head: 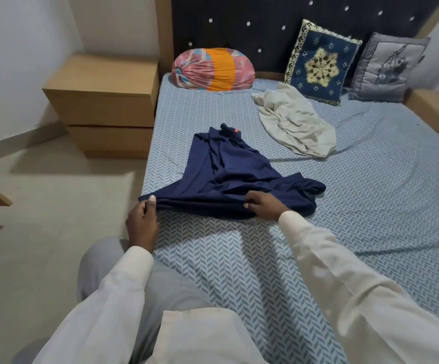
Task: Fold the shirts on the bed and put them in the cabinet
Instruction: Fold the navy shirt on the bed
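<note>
While the dark blue shirt lies spread on the near left part of the bed, both hands hold its near hem, raised slightly off the sheet. The shirt's collar points to the far end and carries a small red tag. One sleeve bunches out to the right.

The left hand pinches the left corner of the hem, thumb on top, right at the bed's left edge. The right hand grips the hem further right, with its fingers curled into the fabric. Both arms wear long cream sleeves, and a knee in grey trousers shows at the near left beside the mattress.

The bed is covered by a pale blue sheet with a herringbone pattern. Beyond the blue shirt, to the far right of it and apart from it, a cream garment lies crumpled; its type cannot be told.

At the far end a pink, orange and blue bolster rests on the left against a dark studded headboard. To its right a navy cushion with a cream star motif leans upright, touching the cream garment's far edge. A grey cushion leans just beside it on the far right.

A light wooden bedside unit stands left of the bed on a pale floor. A similar wooden surface shows at the right edge.
</note>
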The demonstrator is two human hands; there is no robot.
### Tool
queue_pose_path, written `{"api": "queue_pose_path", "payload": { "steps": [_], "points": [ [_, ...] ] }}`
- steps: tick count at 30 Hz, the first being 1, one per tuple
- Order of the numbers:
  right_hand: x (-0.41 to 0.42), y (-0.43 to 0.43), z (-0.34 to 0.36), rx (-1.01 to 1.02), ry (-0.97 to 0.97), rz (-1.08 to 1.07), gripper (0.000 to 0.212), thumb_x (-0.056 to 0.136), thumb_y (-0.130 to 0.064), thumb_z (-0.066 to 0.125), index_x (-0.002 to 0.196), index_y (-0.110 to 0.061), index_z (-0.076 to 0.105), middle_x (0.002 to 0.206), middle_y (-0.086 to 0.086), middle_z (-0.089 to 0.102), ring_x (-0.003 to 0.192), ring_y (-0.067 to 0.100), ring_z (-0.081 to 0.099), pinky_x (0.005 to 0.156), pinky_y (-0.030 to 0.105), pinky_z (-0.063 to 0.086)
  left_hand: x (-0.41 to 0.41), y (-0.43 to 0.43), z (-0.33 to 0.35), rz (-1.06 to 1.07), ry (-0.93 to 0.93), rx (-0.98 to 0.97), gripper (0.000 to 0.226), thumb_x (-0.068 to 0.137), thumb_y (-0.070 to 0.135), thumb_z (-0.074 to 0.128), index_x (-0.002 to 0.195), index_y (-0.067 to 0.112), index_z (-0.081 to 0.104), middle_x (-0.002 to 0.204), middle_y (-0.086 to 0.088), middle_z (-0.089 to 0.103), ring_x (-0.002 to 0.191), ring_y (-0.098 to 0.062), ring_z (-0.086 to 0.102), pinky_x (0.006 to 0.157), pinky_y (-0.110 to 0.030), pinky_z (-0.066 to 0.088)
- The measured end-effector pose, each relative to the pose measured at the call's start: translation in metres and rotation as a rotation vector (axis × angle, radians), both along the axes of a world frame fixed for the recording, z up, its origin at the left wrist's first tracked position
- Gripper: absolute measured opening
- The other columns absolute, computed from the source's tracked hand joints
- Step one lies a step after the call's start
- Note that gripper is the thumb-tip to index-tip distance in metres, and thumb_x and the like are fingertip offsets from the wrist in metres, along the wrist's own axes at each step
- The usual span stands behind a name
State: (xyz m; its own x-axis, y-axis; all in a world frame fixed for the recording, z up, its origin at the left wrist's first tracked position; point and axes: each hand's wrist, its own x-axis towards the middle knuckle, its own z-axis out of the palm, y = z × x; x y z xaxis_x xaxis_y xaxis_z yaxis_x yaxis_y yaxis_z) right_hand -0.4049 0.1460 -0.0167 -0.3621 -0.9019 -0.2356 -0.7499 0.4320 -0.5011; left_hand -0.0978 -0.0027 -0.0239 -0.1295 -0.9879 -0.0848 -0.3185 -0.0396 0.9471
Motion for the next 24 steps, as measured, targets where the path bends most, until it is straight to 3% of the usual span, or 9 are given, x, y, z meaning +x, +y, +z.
{"api": "queue_pose_path", "payload": {
  "steps": [3,6,9,11,14,17,21,24],
  "points": [
    [-0.014,-0.008,0.026,-0.073,-0.173,-0.083,0.017,0.097,-0.025,0.059,0.08,-0.026,0.061,0.077,-0.009,0.059,0.074,0.009,0.055,0.073,0.028,0.039,-0.003,0.003,0.002,-0.001,0.035,0.033,0.054,0.096,0.051,0.05,0.068,0.004,0.055,0.061,-0.007,0.059,0.056,-0.023,0.054,0.059,-0.031,0.046],
    [-0.025,-0.015,0.037,-0.126,-0.262,-0.17,0.019,0.096,-0.028,0.061,0.079,-0.023,0.066,0.079,-0.005,0.064,0.076,0.008,0.055,0.08,0.03,0.04,-0.003,0.003,0.001,-0.024,0.013,-0.006,0.051,0.098,0.048,0.049,0.07,0.007,0.058,0.065,-0.006,0.061,0.06,-0.021,0.055,0.06,-0.028,0.042],
    [-0.03,-0.013,0.046,-0.109,-0.421,-0.19,0.02,0.087,-0.037,0.072,0.086,-0.017,0.074,0.089,0.001,0.071,0.086,0.011,0.06,0.086,0.029,0.043,-0.003,0.0,-0.002,0.017,-0.084,-0.1,0.038,0.099,0.039,0.052,0.086,0.006,0.068,0.093,-0.014,0.057,0.084,-0.027,0.053,0.078,-0.028,0.04],
    [-0.03,-0.007,0.056,0.031,-0.497,-0.091,0.023,0.079,-0.032,0.08,0.094,-0.015,0.076,0.095,0.001,0.073,0.089,0.01,0.061,0.087,0.024,0.043,-0.004,-0.001,-0.002,0.086,-0.128,-0.108,0.033,0.098,0.032,0.056,0.095,0.003,0.072,0.116,-0.017,0.047,0.104,-0.033,0.046,0.091,-0.027,0.036],
    [-0.02,0.003,0.06,0.458,-0.264,0.116,0.021,0.08,-0.022,0.08,0.101,-0.022,0.075,0.088,-0.009,0.07,0.085,0.006,0.06,0.078,0.02,0.046,-0.003,-0.002,-0.006,0.085,-0.201,-0.01,0.028,0.098,0.026,0.055,0.105,0.006,0.072,0.134,-0.014,0.039,0.118,-0.037,0.037,0.101,-0.029,0.031],
    [-0.011,0.017,0.042,0.764,-0.226,0.145,0.022,0.088,-0.01,0.069,0.106,-0.02,0.076,0.085,-0.011,0.072,0.089,0.01,0.064,0.076,0.021,0.051,-0.001,-0.006,-0.01,-0.008,-0.231,0.044,0.029,0.099,0.025,0.051,0.108,0.006,0.071,0.127,-0.022,0.052,0.12,-0.037,0.043,0.103,-0.036,0.037],
    [-0.003,0.035,0.031,0.813,-0.148,0.049,0.019,0.09,-0.011,0.063,0.102,-0.014,0.077,0.093,-0.002,0.073,0.093,0.009,0.068,0.076,0.024,0.056,0.002,-0.01,-0.015,-0.043,-0.244,0.172,0.029,0.092,0.04,0.048,0.088,0.022,0.07,0.101,-0.015,0.07,0.09,-0.038,0.065,0.085,-0.043,0.054],
    [-0.001,0.031,0.02,0.551,0.141,0.017,0.016,0.087,-0.018,0.067,0.102,-0.022,0.07,0.104,-0.002,0.069,0.095,0.017,0.065,0.073,0.026,0.05,0.002,-0.008,-0.006,0.021,-0.153,0.301,0.024,0.086,0.034,0.045,0.085,0.021,0.066,0.1,-0.012,0.069,0.079,-0.035,0.069,0.08,-0.048,0.058]
  ]
}}
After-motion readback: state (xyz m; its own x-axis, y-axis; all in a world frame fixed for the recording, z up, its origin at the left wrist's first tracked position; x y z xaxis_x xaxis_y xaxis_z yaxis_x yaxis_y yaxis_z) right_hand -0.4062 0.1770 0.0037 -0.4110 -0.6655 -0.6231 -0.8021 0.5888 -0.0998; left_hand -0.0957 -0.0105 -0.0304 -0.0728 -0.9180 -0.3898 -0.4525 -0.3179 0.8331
